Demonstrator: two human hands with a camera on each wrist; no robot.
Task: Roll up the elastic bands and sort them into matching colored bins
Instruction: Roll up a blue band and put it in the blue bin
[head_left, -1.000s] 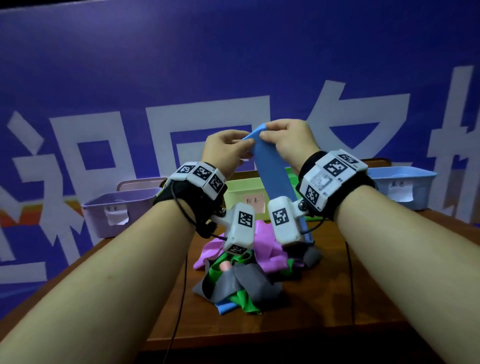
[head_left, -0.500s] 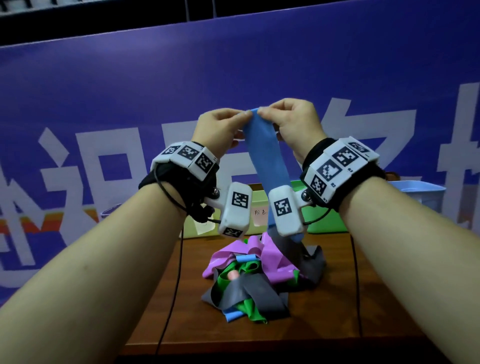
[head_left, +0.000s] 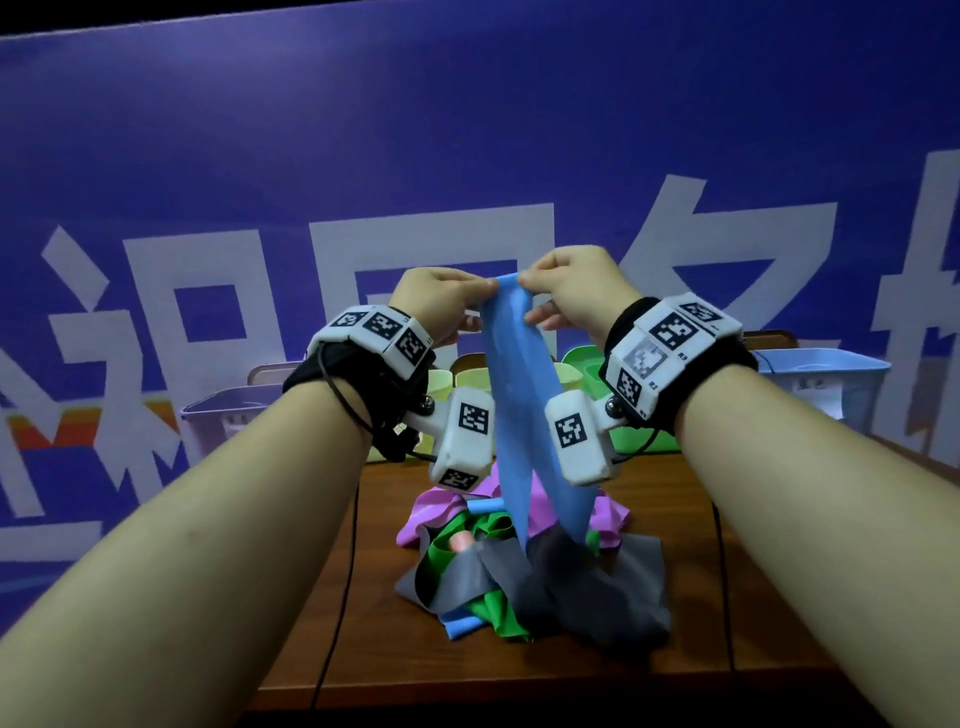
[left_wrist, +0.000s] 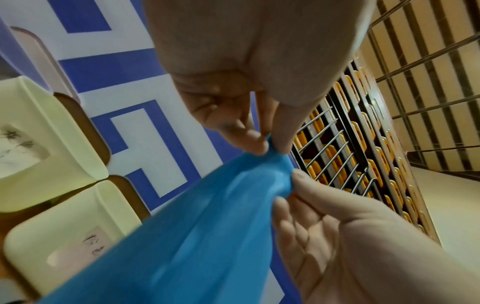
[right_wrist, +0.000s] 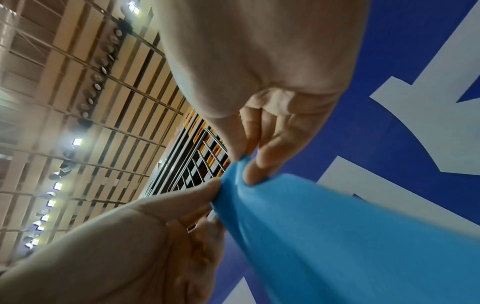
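While hanging over the pile (head_left: 524, 582), blue band (head_left: 514, 395) between both hands.

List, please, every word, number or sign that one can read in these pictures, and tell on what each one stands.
Banner: large white characters, cut off by the frame and the arms; none reads whole.
Paper labels on the yellow-green bins: handwriting, too blurred to read.
Purple bin and blue bin: white labels, too small to read.
Wrist units: black-and-white square codes, no words; tiny print beside one is illegible.
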